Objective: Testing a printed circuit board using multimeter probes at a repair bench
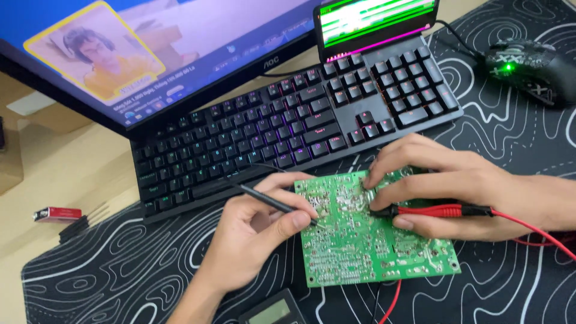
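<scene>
A green circuit board (360, 246) lies solder-side up on a black patterned desk mat (120, 270). My left hand (252, 240) grips a thin black test probe (270, 203), whose tip touches the board's left part. My right hand (456, 192) rests over the board's upper right, fingers pressing on it, and holds a red test probe (438, 210) whose tip meets the board near its middle. A red lead (534, 231) runs off to the right from that probe.
A black backlit keyboard (288, 126) sits behind the board, with a monitor (150, 48) and a small lit screen (378, 21) beyond. A black mouse (528, 69) is at top right. A meter's display (273, 311) peeks in at the bottom. A small red box (57, 214) lies left.
</scene>
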